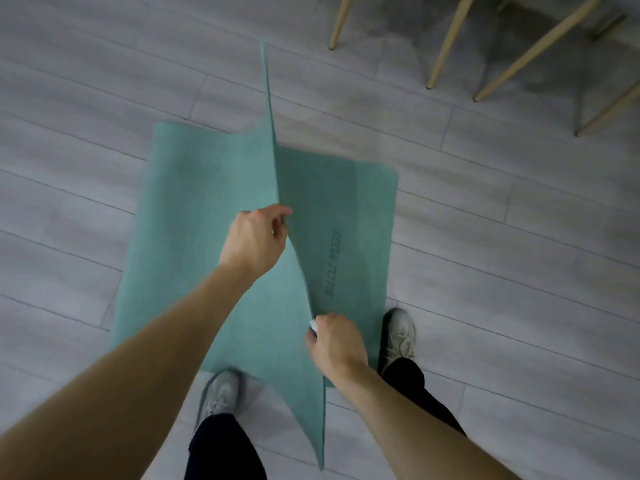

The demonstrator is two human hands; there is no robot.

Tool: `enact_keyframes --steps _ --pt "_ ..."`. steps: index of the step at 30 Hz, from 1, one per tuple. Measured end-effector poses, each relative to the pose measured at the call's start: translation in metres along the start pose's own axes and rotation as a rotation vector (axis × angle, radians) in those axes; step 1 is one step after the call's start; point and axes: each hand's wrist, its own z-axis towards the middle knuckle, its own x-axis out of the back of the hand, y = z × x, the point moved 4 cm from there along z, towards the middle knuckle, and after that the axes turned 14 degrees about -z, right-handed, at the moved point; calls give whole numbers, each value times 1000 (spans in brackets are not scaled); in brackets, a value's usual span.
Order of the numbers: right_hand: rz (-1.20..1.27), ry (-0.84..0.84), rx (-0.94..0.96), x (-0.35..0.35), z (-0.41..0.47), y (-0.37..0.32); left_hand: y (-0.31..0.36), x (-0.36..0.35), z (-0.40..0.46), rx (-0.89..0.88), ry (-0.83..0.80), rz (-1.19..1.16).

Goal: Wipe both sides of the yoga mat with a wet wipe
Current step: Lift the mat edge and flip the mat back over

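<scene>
Two hands are clamped on one lifted edge of the yoga mat (207,209). Left hand (254,239), frame centre: fingers are curled around the raised edge, thumb on the near face, edge pinched between them. Right hand (334,342), lower centre-right: fingers are curled on the same edge lower down, with a small white wad, seemingly the wet wipe (312,323), tucked at the fingertips against the mat; how much of it is held can't be told.

The teal mat is held up along that edge as a ridge running from upper centre down to lower centre. One panel is draped left onto the floor (86,98); a second panel lies flat on the right, with dark lettering printed on it, blurred and not readable. The ridge's lower corner hangs between the feet.

Both forearms are bare. A grey shoe (218,396) is seen at lower centre, touching or overlapping the mat's near edge; the other shoe (398,336) is just beside the mat's right edge. Dark trousers are worn. Pale wooden chair legs (446,43) are seen at upper right, well apart from the mat. The floor is grey plank.
</scene>
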Motion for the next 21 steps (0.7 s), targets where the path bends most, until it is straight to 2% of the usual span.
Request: enact_keyframes --steps 2,5,8,10,12,16,18,21 --pt "-53 97 -13 5 -6 -19 -10 15 -6 -149 -94 221" --pt "-67 208 -63 8 -21 -50 -11 36 -23 -512 -193 547" --pt "-79 248 -76 7 -43 -95 -9 50 -54 -901 -383 651" --pt "-67 305 -80 7 -54 -127 -17 61 -71 -1070 -547 713" --pt "-42 363 -123 4 -68 -153 -24 77 -82 -1155 -645 721" --pt "57 409 -245 -20 -110 -200 -43 118 -95 -1227 -727 663" --pt "79 347 -340 -43 -128 -219 -59 139 -97 -1213 -755 631" --pt "91 201 -497 -85 -158 -244 -85 172 -94 -1180 -710 596"
